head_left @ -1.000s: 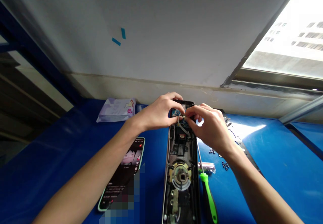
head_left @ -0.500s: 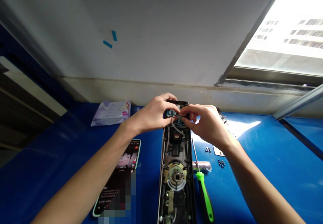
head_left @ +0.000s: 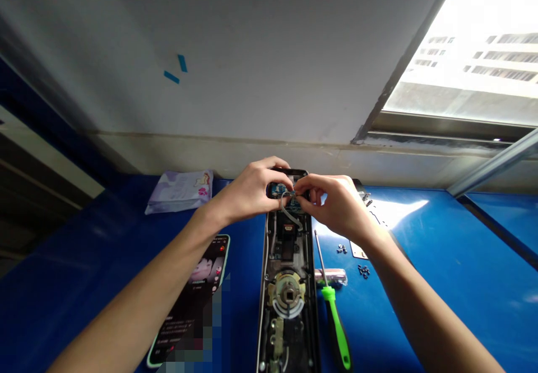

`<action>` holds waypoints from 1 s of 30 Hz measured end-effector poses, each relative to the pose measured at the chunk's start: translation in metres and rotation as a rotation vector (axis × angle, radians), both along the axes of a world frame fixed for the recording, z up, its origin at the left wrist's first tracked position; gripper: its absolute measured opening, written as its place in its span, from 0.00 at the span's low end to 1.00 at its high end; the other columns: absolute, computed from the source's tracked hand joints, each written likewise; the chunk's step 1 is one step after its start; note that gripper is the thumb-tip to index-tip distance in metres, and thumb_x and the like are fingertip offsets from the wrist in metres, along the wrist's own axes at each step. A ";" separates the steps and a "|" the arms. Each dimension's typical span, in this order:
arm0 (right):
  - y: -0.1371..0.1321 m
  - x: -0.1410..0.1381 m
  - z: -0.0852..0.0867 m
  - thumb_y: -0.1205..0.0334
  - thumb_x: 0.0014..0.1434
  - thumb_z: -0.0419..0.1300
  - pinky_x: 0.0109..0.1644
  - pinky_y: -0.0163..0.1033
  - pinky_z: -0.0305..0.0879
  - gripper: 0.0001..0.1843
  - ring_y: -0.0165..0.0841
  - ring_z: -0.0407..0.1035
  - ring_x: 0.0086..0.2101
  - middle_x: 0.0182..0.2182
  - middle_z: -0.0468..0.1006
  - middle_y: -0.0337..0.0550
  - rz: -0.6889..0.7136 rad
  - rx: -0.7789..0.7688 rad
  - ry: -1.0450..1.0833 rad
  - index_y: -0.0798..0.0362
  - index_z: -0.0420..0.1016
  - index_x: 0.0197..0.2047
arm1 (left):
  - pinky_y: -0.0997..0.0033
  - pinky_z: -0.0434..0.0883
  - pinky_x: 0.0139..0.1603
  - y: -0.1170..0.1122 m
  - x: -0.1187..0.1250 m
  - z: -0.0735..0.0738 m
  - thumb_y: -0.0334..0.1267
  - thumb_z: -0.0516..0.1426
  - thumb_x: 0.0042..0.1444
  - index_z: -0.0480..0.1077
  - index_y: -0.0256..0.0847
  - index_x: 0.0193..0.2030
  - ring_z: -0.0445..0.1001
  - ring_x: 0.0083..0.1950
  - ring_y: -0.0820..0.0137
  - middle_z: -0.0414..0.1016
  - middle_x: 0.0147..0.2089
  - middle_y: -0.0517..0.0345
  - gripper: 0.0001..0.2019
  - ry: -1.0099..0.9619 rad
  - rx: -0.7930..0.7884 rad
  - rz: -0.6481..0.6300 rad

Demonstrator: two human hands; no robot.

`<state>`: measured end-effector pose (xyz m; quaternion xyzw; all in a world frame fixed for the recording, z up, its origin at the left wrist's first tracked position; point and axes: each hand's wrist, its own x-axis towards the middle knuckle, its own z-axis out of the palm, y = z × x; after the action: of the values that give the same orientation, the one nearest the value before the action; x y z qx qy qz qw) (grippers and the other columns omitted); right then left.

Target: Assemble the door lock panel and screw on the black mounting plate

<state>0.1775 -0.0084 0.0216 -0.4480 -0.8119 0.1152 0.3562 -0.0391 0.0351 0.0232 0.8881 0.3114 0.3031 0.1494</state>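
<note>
Over the far end of an open black lock housing, both our hands meet at the blue circuit board. Our right hand brings its thumb and index finger together in a pinch on the end of a pale cable, while its other fingers curl in beneath. Our left hand arches over the housing's left edge, thumb and index finger right beside that same cable end; whether they grip it too, we cannot tell. The cable loops down from our fingertips into the housing, which lies lengthwise on the blue table with its inner parts facing up, among them a round hub with a square hole. Just to the right of the housing, we see a green-and-black screwdriver, its shaft pointing away from us across a clear-wrapped cylinder. Farther right, near our forearm, small dark screws lie in two loose clusters. To the left, our other forearm partly covers a lit phone, and a pale purple packet rests behind it, near the wall.
</note>
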 end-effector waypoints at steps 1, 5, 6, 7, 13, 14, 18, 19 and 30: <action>-0.001 0.001 0.002 0.73 0.56 0.64 0.32 0.31 0.62 0.08 0.24 0.64 0.23 0.24 0.75 0.32 0.000 0.001 0.005 0.52 0.81 0.37 | 0.59 0.75 0.62 -0.001 0.000 0.001 0.37 0.65 0.57 0.84 0.40 0.44 0.80 0.58 0.58 0.80 0.58 0.45 0.09 0.009 -0.009 0.007; -0.010 0.004 0.014 0.70 0.57 0.64 0.31 0.31 0.62 0.06 0.25 0.65 0.25 0.28 0.76 0.34 0.061 -0.069 0.013 0.51 0.74 0.38 | 0.55 0.72 0.69 -0.005 -0.006 0.010 0.38 0.64 0.60 0.84 0.42 0.46 0.78 0.65 0.56 0.78 0.64 0.47 0.10 0.045 -0.032 0.048; -0.013 0.004 0.017 0.68 0.58 0.66 0.31 0.31 0.63 0.06 0.25 0.65 0.26 0.29 0.76 0.34 0.101 -0.115 -0.008 0.51 0.73 0.38 | 0.54 0.71 0.70 -0.006 -0.007 0.013 0.38 0.63 0.60 0.84 0.42 0.46 0.77 0.66 0.56 0.77 0.66 0.47 0.10 0.048 -0.028 0.060; -0.015 0.005 0.019 0.66 0.58 0.67 0.31 0.31 0.63 0.07 0.26 0.66 0.27 0.29 0.77 0.34 0.137 -0.156 -0.035 0.50 0.73 0.38 | 0.53 0.70 0.71 -0.007 -0.009 0.015 0.38 0.63 0.60 0.84 0.42 0.46 0.76 0.67 0.56 0.76 0.67 0.47 0.10 0.048 -0.022 0.073; -0.017 0.007 0.021 0.73 0.60 0.63 0.36 0.32 0.64 0.09 0.26 0.68 0.30 0.31 0.78 0.32 0.196 -0.194 -0.060 0.49 0.72 0.38 | 0.54 0.70 0.71 -0.018 -0.010 0.020 0.38 0.62 0.63 0.83 0.42 0.47 0.77 0.66 0.57 0.78 0.65 0.48 0.09 0.024 0.021 0.110; -0.016 0.008 0.021 0.72 0.61 0.63 0.36 0.32 0.65 0.08 0.26 0.69 0.30 0.31 0.78 0.33 0.205 -0.216 -0.036 0.49 0.72 0.39 | 0.55 0.70 0.71 -0.023 -0.009 0.017 0.39 0.61 0.64 0.82 0.42 0.47 0.77 0.65 0.58 0.78 0.64 0.48 0.10 -0.006 0.036 0.129; -0.014 0.008 0.023 0.67 0.61 0.65 0.38 0.34 0.72 0.07 0.27 0.74 0.31 0.32 0.79 0.35 0.252 -0.378 0.154 0.49 0.72 0.42 | 0.54 0.71 0.71 -0.048 -0.009 -0.007 0.41 0.57 0.69 0.80 0.43 0.50 0.76 0.65 0.59 0.76 0.64 0.48 0.11 -0.183 0.075 0.291; -0.014 0.007 0.024 0.67 0.60 0.65 0.39 0.35 0.73 0.09 0.28 0.75 0.31 0.32 0.80 0.35 0.269 -0.418 0.201 0.49 0.72 0.43 | 0.53 0.70 0.72 -0.055 -0.010 -0.015 0.42 0.58 0.69 0.79 0.44 0.51 0.75 0.66 0.59 0.74 0.66 0.48 0.11 -0.206 0.051 0.307; -0.015 -0.008 0.018 0.72 0.57 0.65 0.35 0.33 0.73 0.11 0.28 0.77 0.29 0.31 0.81 0.36 0.261 -0.427 0.209 0.52 0.73 0.43 | 0.52 0.76 0.66 -0.097 -0.007 -0.067 0.44 0.62 0.67 0.70 0.52 0.63 0.69 0.73 0.53 0.67 0.72 0.49 0.19 -0.357 -0.362 0.245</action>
<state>0.1693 -0.0238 0.0398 -0.3902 -0.7787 0.3745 0.3178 -0.0461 -0.0621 -0.0438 0.7352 0.4343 0.4103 0.3201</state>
